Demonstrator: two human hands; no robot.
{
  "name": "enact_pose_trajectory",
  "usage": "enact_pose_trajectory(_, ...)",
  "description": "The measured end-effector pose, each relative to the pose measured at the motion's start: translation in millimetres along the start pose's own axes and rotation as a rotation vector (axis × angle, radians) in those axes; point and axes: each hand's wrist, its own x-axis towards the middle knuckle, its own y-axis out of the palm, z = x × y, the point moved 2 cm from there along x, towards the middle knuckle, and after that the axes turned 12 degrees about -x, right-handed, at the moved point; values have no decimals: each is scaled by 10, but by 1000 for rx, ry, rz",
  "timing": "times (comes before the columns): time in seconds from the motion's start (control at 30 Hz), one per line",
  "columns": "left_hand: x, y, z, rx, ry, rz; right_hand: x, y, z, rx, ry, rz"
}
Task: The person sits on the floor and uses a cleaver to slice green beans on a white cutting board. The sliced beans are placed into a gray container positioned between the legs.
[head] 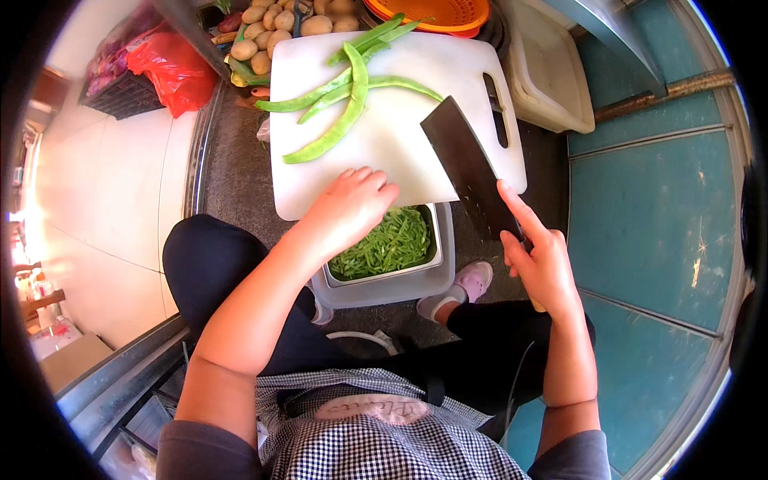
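Observation:
My right hand [534, 252] grips the handle of a Chinese cleaver [465, 162], its index finger stretched along the blade's spine. The dark blade lies over the right part of a white plastic cutting board [408, 144]. My left hand [360, 195] is over the board's near edge with its fingers curled; whether something small is in them is hidden. Several long green bean pods [336, 129] lie whole across the upper left of the board. Below the near edge, a steel pan [437, 240] holds finely sliced green beans [390, 243].
The pan sits in a grey plastic tub [414, 292]. Beyond the board are potatoes [264, 36] and an orange colander [447, 15]. A white bin [549, 72] stands right, beside teal panels [654, 210]. A red plastic bag [174, 69] on a black crate [123, 96] is at the far left.

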Motion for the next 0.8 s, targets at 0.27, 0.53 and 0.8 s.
enact_pose_trajectory(0.27, -91, 10, -199, -145, -12, 191, -44, 8, -55, -27, -42, 25)
enact_pose_trajectory(0.53, 45, 5, -164, -143, 82, 0, -10, 94, -113, 142, 75, 18)
enact_pose_trajectory(0.8, 156, -231, 232, 174, -264, -438, 96, 78, -21, 860, 227, 159)
